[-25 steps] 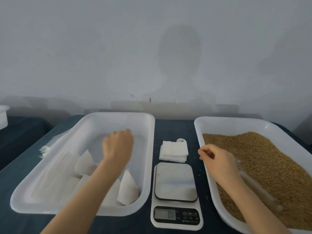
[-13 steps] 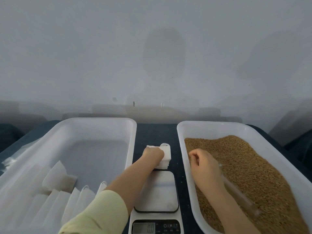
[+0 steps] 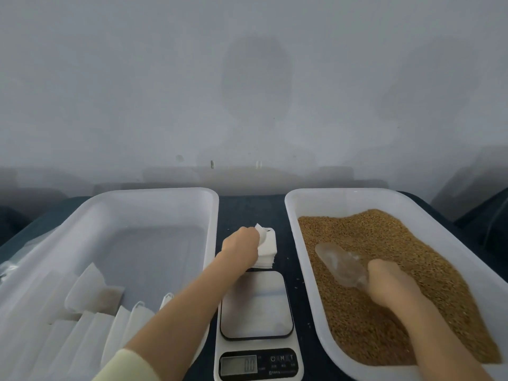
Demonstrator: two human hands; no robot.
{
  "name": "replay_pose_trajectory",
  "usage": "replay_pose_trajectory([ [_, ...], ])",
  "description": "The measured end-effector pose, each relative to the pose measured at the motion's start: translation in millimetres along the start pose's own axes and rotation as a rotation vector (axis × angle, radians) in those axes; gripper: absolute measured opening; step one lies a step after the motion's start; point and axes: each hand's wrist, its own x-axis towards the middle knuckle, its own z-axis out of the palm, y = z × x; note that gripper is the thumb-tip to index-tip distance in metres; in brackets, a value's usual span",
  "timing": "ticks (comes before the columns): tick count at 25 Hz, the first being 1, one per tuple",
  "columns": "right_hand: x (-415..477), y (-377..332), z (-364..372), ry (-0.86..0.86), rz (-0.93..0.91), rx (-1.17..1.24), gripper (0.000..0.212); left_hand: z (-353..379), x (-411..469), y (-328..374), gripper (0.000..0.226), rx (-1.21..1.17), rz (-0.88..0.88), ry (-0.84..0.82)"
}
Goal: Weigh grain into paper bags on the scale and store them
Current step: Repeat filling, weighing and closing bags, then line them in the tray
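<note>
A stack of white paper bags lies on the dark table behind the scale. My left hand pinches the top bag and lifts its corner. The scale's platform is bare and its display reads 0.0. To the right, a white tray holds brown grain. My right hand grips the handle of a clear plastic scoop lying on the grain. The left white tray holds several filled white bags at its near end.
A dark cloth covers the table. A grey wall stands close behind both trays. A few loose grains lie on the cloth between the scale and the grain tray. Clear plastic wrap lies left of the left tray.
My left hand left the left tray, reached the bag stack and now lifts the top bag. My right hand moved back over the grain and took the scoop's handle.
</note>
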Motion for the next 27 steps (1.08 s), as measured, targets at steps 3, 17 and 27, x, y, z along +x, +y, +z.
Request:
replay_pose_trajectory([
  [3,2.3,20.3,-9.9,0.048,0.015,0.105,0.021,-6.8,-23.1,-12.0,0.009,-0.109,0.048,0.047],
  [17,-4.8,64.1,-19.4,0.335,0.145,-0.311,0.034,-6.0,-69.8,-28.8,0.032,-0.508,0.149,0.073],
  [27,-3.5,43.0,-0.2,0.22,-0.095,-0.064,0.019,-26.6,-91.9,-33.0,0.021,-1.088,-0.013,-0.012],
])
